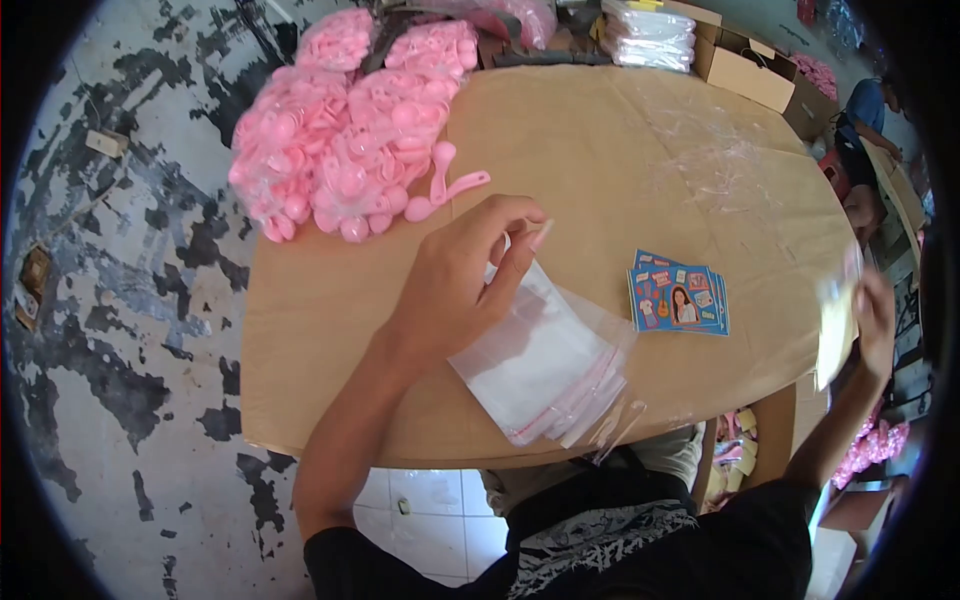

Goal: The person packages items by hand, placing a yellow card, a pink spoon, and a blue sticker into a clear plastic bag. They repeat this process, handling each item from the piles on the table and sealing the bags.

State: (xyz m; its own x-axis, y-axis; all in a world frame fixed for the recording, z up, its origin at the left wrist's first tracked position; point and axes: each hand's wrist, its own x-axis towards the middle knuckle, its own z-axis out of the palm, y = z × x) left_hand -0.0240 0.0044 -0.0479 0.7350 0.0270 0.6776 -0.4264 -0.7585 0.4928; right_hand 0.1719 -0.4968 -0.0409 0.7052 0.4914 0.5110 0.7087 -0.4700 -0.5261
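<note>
My left hand (462, 275) hovers over a stack of clear zip bags (545, 365) on a cardboard-covered table (330, 330), thumb and forefinger pinching the top edge of a bag. My right hand (872, 318) is off the table's right edge, holding a filled clear bag (835, 325) that looks yellowish. A small stack of blue printed cards (678, 292) lies between the two hands. A heap of pink plastic pieces in clear bags (345, 125) sits at the table's far left, with a loose pink spoon (447, 195) beside it.
Cardboard boxes (745, 65) and stacked clear packets (648, 35) stand at the far edge. Another person in a blue top (868, 110) sits at the far right. More pink items (875, 445) lie low on the right. The floor at left is patchy.
</note>
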